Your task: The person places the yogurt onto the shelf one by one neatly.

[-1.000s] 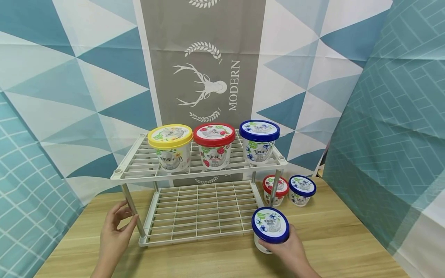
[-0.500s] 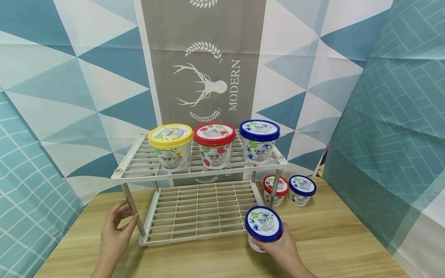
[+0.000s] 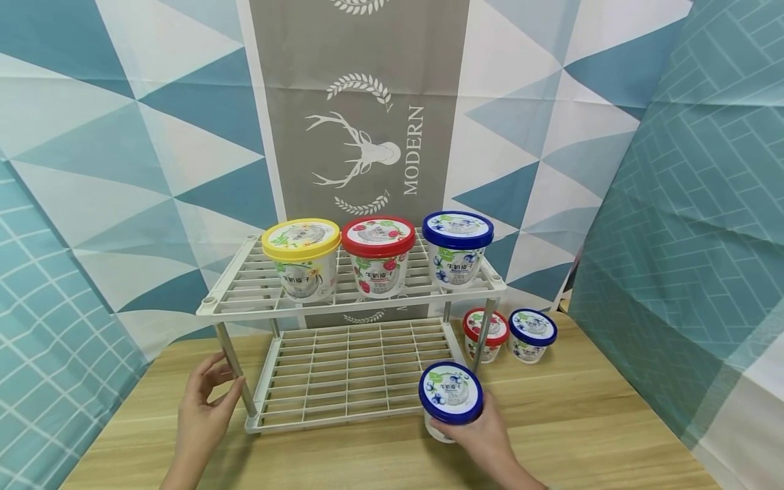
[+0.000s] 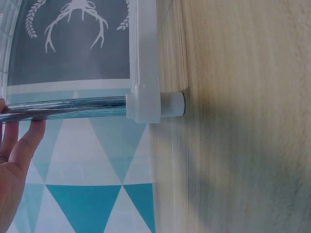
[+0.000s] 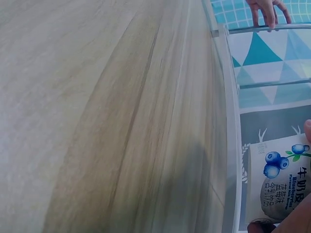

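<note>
My right hand (image 3: 484, 435) grips a white tub with a blue lid (image 3: 452, 393), blueberries printed on its side, at the rack's front right corner. The tub is near upright, its lid tipped slightly toward me; the right wrist view shows the blueberry print on the tub (image 5: 282, 179) close up. At the left, my left hand (image 3: 208, 408) holds the front left metal post (image 3: 235, 371) of the white two-tier rack (image 3: 352, 314) between thumb and fingers. In the left wrist view, fingertips (image 4: 36, 128) touch that post, just left of its white corner foot.
On the top tier stand a yellow-lidded tub (image 3: 301, 258), a red-lidded tub (image 3: 377, 258) and another blue-lidded tub (image 3: 457, 248). A red-lidded tub (image 3: 485, 333) and a blue-lidded tub (image 3: 532, 335) sit on the wooden table (image 3: 600, 408), right of the rack. Patterned cloth hangs behind.
My right hand has carried the blue-lidded tub leftward, from right of the rack's front right corner to in front of the lower tier. The left hand stays on the post.
</note>
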The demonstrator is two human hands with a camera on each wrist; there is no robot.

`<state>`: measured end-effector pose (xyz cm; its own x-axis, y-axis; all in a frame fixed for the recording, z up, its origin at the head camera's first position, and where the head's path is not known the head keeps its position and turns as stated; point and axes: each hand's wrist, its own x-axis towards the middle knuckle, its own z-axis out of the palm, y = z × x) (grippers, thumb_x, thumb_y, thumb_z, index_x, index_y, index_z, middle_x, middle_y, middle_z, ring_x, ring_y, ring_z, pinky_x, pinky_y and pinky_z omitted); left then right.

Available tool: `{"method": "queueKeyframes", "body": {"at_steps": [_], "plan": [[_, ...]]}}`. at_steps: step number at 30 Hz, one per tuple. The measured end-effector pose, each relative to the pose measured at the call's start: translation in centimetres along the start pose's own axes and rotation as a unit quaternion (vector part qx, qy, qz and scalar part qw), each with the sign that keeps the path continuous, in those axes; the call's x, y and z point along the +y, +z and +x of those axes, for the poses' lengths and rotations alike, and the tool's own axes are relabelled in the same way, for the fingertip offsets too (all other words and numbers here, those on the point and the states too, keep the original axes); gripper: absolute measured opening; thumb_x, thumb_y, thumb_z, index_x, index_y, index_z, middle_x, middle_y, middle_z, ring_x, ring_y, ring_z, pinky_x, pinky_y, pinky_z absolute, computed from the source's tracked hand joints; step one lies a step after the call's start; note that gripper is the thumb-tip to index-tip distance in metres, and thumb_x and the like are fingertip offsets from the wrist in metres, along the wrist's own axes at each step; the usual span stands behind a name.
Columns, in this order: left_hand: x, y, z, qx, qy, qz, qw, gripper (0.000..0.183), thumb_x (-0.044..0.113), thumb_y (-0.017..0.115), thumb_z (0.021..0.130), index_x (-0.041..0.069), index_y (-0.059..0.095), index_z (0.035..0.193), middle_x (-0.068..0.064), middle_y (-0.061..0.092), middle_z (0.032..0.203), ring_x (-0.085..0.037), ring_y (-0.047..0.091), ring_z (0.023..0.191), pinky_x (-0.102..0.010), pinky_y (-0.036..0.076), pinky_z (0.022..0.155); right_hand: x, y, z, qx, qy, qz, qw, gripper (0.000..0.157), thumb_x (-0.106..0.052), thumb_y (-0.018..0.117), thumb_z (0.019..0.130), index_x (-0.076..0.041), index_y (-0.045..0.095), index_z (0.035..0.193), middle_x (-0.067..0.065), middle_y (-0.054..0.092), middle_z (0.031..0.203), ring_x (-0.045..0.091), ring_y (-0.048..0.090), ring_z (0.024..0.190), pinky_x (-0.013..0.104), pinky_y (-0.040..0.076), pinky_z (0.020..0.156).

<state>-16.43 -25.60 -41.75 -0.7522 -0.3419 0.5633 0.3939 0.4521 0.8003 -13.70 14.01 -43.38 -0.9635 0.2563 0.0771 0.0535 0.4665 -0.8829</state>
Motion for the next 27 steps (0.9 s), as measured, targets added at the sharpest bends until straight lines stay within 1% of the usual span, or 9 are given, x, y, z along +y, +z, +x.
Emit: {"method": "queueKeyframes", "body": {"at_steps": [5, 9, 18, 24, 27], "plan": [[0.0, 0.0, 0.0, 0.001, 0.002, 0.001, 1.0000, 0.060, -0.019, 0.065, 0.075, -0.001, 0.046, 0.129, 0.022, 0.055, 0.096, 0.010, 0.056, 0.083, -0.003, 0.051, 0.063, -0.3, 0.5, 0.0, -0.001, -0.012, 0.025, 1.000, 0.099, -0.031, 0.091, 0.054, 0.005, 0.038, 0.130, 0.022, 0.055, 0.122, 0.037, 0.053, 0.114, 0.051, 0.047, 0.097], [0.0, 0.0, 0.0, 0.001, 0.002, -0.002, 1.0000, 0.060, -0.019, 0.065, 0.075, -0.001, 0.046, 0.129, 0.022, 0.055, 0.095, 0.009, 0.057, 0.083, -0.003, 0.051, 0.063, -0.4, 0.8, 0.0, 0.002, -0.019, 0.033, 0.999, 0.097, -0.030, 0.091, 0.053, 0.005, 0.040, 0.128, 0.021, 0.056, 0.120, 0.035, 0.054, 0.113, 0.050, 0.048, 0.096], [0.1, 0.0, -0.1, 0.000, 0.000, -0.003, 1.0000, 0.060, -0.019, 0.064, 0.076, 0.000, 0.045, 0.129, 0.022, 0.055, 0.096, 0.010, 0.057, 0.083, -0.003, 0.051, 0.064, -0.7, 1.6, 0.1, 0.008, -0.023, 0.031, 0.999, 0.097, -0.029, 0.092, 0.051, 0.006, 0.041, 0.126, 0.021, 0.057, 0.118, 0.035, 0.055, 0.111, 0.050, 0.047, 0.096], [-0.1, 0.0, 0.0, 0.000, 0.007, -0.005, 1.0000, 0.060, -0.019, 0.065, 0.075, -0.001, 0.045, 0.129, 0.022, 0.055, 0.097, 0.009, 0.057, 0.083, -0.003, 0.051, 0.064, -0.9, 2.0, 0.1, 0.013, -0.020, 0.014, 1.000, 0.097, -0.032, 0.091, 0.051, 0.007, 0.041, 0.126, 0.022, 0.056, 0.118, 0.037, 0.055, 0.111, 0.052, 0.047, 0.096], [-0.1, 0.0, 0.0, 0.000, 0.007, -0.005, 1.0000, 0.061, -0.019, 0.065, 0.075, -0.001, 0.045, 0.129, 0.022, 0.055, 0.097, 0.010, 0.057, 0.083, -0.003, 0.051, 0.063, -1.1, 2.2, 0.1, 0.014, -0.027, 0.011, 0.999, 0.096, -0.031, 0.092, 0.051, 0.007, 0.042, 0.124, 0.022, 0.057, 0.117, 0.037, 0.055, 0.110, 0.052, 0.048, 0.095]]}}
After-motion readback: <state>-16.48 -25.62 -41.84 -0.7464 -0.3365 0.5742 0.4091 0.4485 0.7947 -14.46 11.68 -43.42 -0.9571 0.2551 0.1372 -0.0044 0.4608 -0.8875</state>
